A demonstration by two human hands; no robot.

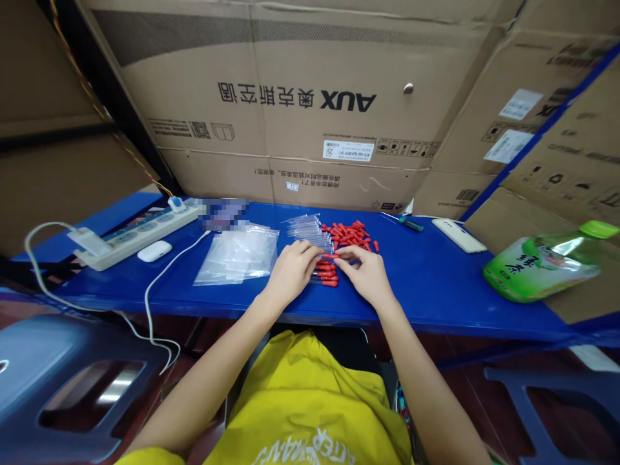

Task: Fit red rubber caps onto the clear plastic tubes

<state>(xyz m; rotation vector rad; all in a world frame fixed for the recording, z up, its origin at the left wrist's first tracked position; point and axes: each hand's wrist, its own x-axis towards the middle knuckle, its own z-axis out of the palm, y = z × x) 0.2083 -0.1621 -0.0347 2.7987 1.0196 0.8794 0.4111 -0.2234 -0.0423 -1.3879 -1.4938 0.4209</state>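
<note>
My left hand (292, 269) and my right hand (367, 274) meet over the blue table (436, 284), fingers pinched together on a small clear tube with a red cap (330, 256). Just below the fingertips lies a short row of capped tubes (327, 276). Behind the hands sit a bunch of clear tubes (306, 228) and a loose pile of red caps (351, 234).
Clear plastic bags (238, 254) lie left of my hands. Farther left are a white power strip (135, 232) with cables and a white earbud case (154, 250). A screwdriver (409, 223), a white phone (458, 235) and a green bottle (542, 266) lie right. Cardboard boxes (310, 103) wall the back.
</note>
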